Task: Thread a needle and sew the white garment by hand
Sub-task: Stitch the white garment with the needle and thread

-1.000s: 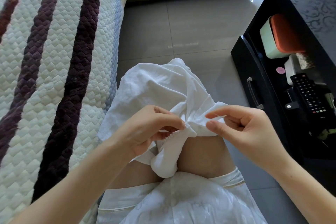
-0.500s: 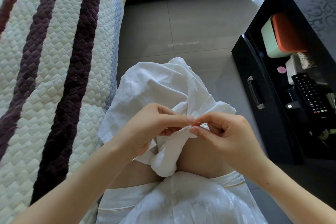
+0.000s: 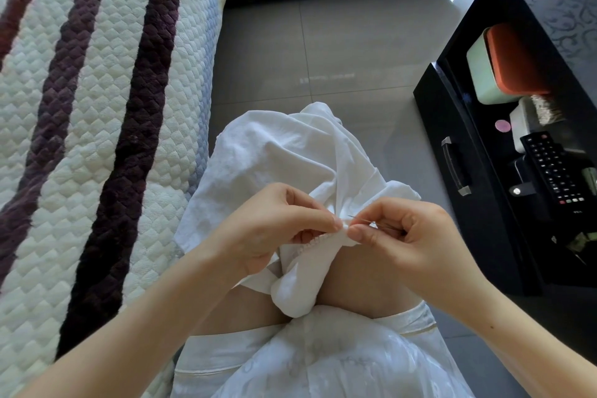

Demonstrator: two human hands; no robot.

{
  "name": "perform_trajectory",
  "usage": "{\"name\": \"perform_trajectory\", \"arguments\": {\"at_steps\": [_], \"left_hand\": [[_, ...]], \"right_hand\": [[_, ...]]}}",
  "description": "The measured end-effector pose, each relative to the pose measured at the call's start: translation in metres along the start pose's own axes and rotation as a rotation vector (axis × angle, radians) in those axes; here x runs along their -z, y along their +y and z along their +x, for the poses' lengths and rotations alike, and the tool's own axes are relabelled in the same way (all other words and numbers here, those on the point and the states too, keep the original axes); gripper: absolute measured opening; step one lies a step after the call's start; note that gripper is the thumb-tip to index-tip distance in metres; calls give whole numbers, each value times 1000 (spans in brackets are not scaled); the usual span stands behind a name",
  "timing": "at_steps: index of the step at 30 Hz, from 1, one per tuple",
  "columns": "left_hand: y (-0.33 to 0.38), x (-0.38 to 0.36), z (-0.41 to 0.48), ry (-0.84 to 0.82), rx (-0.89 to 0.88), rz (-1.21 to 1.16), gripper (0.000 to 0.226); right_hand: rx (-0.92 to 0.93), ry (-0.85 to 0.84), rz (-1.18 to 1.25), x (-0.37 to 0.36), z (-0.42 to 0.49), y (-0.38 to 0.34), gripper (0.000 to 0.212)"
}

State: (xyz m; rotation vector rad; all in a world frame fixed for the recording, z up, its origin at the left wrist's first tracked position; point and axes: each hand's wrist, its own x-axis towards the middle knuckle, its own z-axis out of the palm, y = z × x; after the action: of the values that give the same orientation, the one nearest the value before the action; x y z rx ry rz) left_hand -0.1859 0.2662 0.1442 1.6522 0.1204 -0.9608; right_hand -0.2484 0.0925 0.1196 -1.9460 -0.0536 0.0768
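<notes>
**Sewing a garment (image 3: 277, 155) over the lap**

Low in the centre of the frame, the left hand (image 3: 274, 229) pinches a gathered edge of the white garment between thumb and fingertips. Just to its right, the right hand (image 3: 410, 236) pinches a thin needle (image 3: 360, 219), whose tip points left into the held fold. The garment drapes over the person's knees at mid-frame. Beyond it lies grey floor (image 3: 323, 52). A striped quilted cover (image 3: 97, 139) fills the left side. At right, an open black drawer (image 3: 468, 223) holds a remote (image 3: 552, 168)

Living room: sofa (image 3: 97, 139), remote control (image 3: 552, 168).
</notes>
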Motion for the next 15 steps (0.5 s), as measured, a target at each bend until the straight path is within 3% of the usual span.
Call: {"name": "perform_trajectory", "arguments": {"at_steps": [6, 15], "left_hand": [[-3, 1, 0, 45, -23, 31, 19], [-6, 2, 1, 51, -9, 47, 46]], "right_hand": [[-108, -102, 153, 11, 5, -11, 9], [-168, -162, 118, 14, 5, -11, 15]]}}
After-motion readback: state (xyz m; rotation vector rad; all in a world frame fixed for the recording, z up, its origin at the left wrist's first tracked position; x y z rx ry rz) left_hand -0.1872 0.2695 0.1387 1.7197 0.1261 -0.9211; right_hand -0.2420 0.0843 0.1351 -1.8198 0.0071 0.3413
